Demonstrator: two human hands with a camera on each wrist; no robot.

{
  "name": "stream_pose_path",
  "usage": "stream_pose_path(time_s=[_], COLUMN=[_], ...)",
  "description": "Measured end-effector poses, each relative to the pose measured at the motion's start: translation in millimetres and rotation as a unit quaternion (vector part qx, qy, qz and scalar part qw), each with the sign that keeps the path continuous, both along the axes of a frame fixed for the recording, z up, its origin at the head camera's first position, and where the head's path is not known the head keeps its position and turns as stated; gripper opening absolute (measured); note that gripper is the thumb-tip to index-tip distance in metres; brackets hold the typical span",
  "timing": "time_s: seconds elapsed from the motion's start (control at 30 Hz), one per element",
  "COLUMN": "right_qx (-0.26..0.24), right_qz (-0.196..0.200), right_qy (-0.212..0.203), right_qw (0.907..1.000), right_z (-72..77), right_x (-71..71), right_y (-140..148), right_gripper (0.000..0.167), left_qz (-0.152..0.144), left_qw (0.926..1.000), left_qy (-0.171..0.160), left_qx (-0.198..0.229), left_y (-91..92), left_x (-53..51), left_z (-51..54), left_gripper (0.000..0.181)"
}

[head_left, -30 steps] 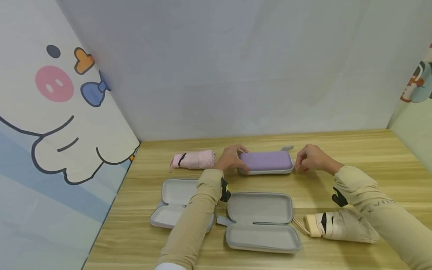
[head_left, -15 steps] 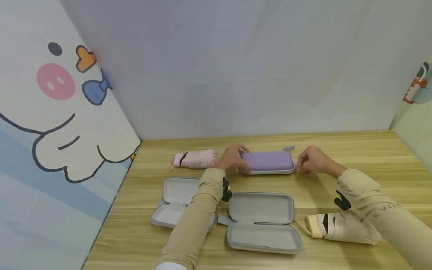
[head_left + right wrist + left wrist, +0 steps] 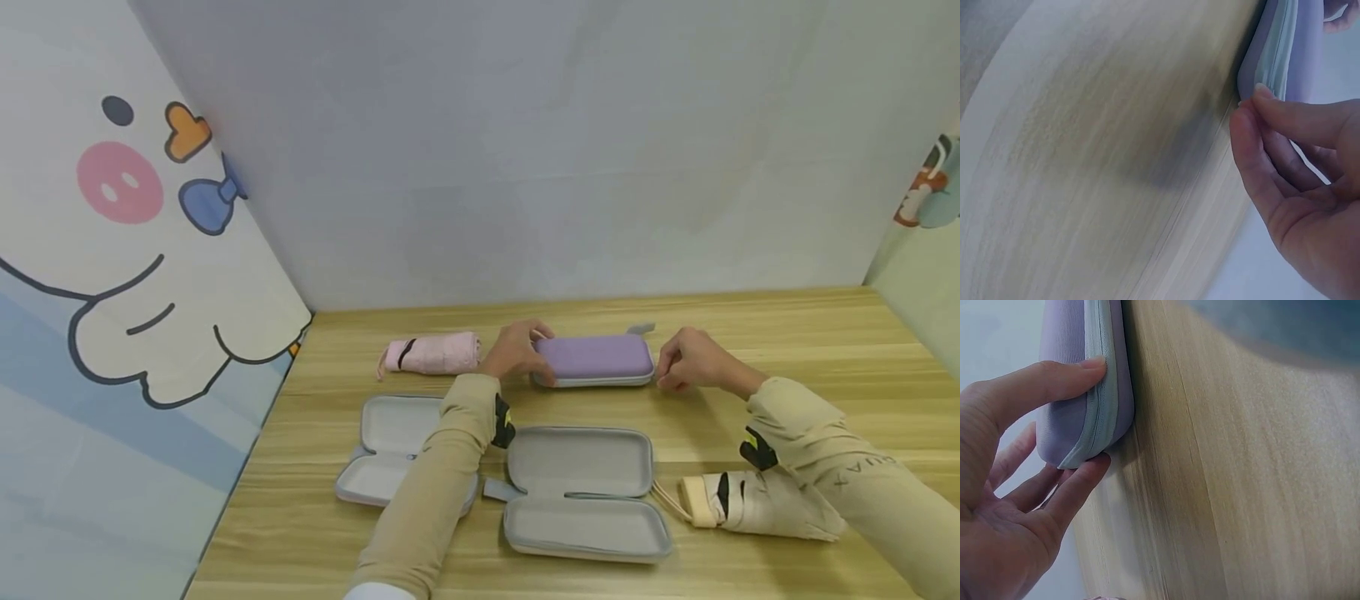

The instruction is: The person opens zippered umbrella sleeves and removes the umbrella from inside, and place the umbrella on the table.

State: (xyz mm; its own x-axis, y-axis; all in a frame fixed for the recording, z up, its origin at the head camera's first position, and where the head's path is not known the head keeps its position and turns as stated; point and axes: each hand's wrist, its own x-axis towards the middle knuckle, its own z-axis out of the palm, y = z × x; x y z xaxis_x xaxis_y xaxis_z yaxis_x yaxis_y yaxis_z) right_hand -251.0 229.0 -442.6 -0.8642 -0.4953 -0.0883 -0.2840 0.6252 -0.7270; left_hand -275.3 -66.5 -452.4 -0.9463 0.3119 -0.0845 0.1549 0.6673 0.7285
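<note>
A purple hard zip case (image 3: 592,357) lies closed near the back of the table, its pale zipper running round the side. My left hand (image 3: 517,350) grips its left end; the left wrist view shows the thumb (image 3: 1079,378) on the zipper band and other fingers around the end. At the opposite end, my right hand (image 3: 693,360) pinches thumb to index finger at the zipper, on what looks like the zipper pull, mostly hidden by the fingertips (image 3: 1263,94). A grey strap (image 3: 641,328) sticks out behind the case.
Two more cases lie unfolded in front: a grey-lined one (image 3: 585,527) at centre and another (image 3: 397,425) partly behind my left sleeve. A folded pink umbrella (image 3: 438,353) lies at back left, a folded beige umbrella (image 3: 780,504) at front right. A wall (image 3: 570,167) stands behind the table.
</note>
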Motion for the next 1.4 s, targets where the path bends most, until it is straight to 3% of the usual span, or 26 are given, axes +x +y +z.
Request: stream_pose_path(time_s=[1.07,1.4], right_qx=[-0.015,0.006], right_qz=[-0.028,-0.022], right_qy=[-0.004,0.04], right_qw=[0.9995,0.9989], right_z=[-0.2,4.2], right_x=[13.7,19.5], right_y=[-15,-27], right_gripper=[0.008,0.008], left_qz=[-0.002,-0.002], left_qw=[1.0,0.9998], left_qy=[0.007,0.012], left_qx=[-0.006,-0.018], left_y=[2.0,3.1], left_x=[-1.0,-2.5], left_z=[1.7,0.2], left_gripper=[0.064,0.065])
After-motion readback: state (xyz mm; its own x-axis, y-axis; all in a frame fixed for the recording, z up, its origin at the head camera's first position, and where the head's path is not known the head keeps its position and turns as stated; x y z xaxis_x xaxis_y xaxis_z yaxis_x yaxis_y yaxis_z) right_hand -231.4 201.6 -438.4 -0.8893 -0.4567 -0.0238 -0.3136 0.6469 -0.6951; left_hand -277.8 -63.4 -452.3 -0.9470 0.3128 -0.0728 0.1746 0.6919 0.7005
